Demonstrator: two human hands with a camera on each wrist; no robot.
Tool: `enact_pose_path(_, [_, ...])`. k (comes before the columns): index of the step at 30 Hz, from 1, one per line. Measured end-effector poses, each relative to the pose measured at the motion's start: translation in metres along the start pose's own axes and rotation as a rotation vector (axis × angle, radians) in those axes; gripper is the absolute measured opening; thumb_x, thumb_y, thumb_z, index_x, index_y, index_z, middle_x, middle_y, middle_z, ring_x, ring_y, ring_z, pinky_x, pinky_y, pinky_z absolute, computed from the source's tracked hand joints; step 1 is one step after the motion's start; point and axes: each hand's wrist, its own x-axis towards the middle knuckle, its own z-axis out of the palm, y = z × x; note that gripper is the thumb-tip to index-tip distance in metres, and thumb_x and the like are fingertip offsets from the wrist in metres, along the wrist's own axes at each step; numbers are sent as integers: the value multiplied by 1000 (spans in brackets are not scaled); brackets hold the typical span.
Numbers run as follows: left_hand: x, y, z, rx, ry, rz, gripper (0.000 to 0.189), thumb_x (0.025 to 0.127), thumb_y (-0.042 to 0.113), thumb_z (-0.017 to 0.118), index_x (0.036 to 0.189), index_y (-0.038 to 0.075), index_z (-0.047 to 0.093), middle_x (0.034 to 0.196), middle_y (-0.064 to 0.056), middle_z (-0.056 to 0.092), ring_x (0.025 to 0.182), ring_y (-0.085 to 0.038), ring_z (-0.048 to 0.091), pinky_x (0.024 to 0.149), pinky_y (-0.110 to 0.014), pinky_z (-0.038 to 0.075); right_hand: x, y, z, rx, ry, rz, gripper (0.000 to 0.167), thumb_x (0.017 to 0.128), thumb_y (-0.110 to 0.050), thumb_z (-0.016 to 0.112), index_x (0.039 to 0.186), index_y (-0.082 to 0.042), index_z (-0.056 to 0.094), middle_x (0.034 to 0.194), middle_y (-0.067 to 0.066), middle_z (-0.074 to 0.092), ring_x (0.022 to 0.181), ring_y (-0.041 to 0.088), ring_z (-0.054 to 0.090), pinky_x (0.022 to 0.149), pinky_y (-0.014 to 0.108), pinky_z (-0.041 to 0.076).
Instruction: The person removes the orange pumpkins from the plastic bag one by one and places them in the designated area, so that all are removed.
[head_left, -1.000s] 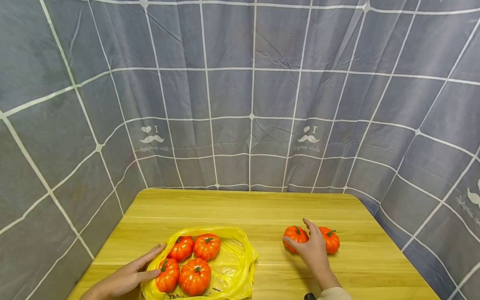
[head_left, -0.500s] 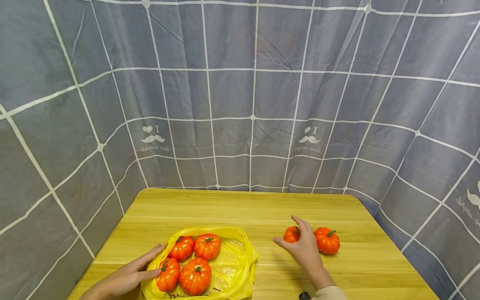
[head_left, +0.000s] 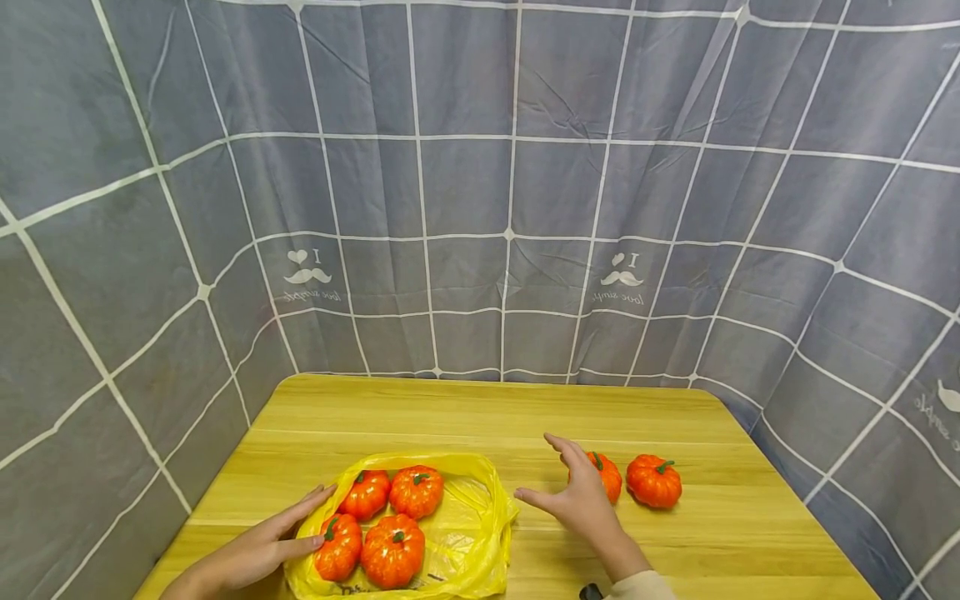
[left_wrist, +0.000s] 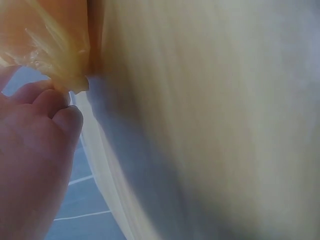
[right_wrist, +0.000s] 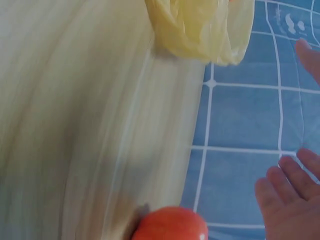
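Left hand [head_left: 258, 550]: fingers clamped on the yellow bag [head_left: 463, 527]
Right hand [head_left: 583, 507]: fingers and thumb apart
Bagged pumpkins [head_left: 393, 554]: four — right of the left fingers
Loose pumpkins [head_left: 654, 483]: two — right of the right fingers, one partly hidden

The bag [head_left: 461, 535] at seven o'clock in the head view is thin yellow plastic film, shiny, slightly see-through and crinkled. The four miniature pumpkins [head_left: 393, 552] inside have glossy, ribbed orange skins with bright highlights; whether they are plastic or coated foam cannot be told. The two loose pumpkins [head_left: 654, 481] towards five o'clock share that lacquered shine. The surface [head_left: 525, 417] at six o'clock looks like smooth wood or wood-print laminate with a satin sheen. At twelve o'clock, the curtain [head_left: 465, 183] is thin, wrinkled, cloth-like sheeting, mostly matt, faintly lustrous along its folds.
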Motion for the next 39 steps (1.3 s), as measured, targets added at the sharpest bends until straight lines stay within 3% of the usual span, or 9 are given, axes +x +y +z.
enact_pose_path(6, [0, 0, 0, 1, 2, 4, 68, 106, 23, 52, 158, -4, 18, 158, -38, 2, 141, -57, -1, 104, -78, 9, -3, -6, 14, 47, -65, -79, 93, 64, -41, 97, 140, -5, 57, 137, 12, 57, 120, 39, 55, 99, 56, 47])
enact_pose_path(19, [0, -1, 0, 5, 4, 3, 67, 107, 23, 52, 159, -3, 18, 159, -37, 2, 141, -57, -1, 104, -78, 9, -6, -16, 37, 65, -189, -147, 92, 68, -44, 94, 140, -1, 55, 137, 16, 58, 120, 39, 56, 98, 55, 48])
enact_pose_path(26, [0, -3, 0, 3, 9, -2, 67, 106, 23, 52, 159, -3, 19, 158, -38, 4, 141, -58, 0, 104, -78, 10, -10, -21, 46, 91, -264, -146, 91, 70, -41, 93, 142, -1, 53, 138, 12, 56, 125, 34, 53, 102, 49, 47])
enact_pose_path(39, [1, -1, -1, -6, -9, -3, 66, 107, 22, 50, 159, -3, 18, 158, -39, 3, 141, -59, -1, 104, -78, 10, -17, -38, 68, 144, -371, -119, 89, 72, -42, 92, 143, -5, 53, 138, 11, 57, 126, 29, 53, 103, 49, 45])
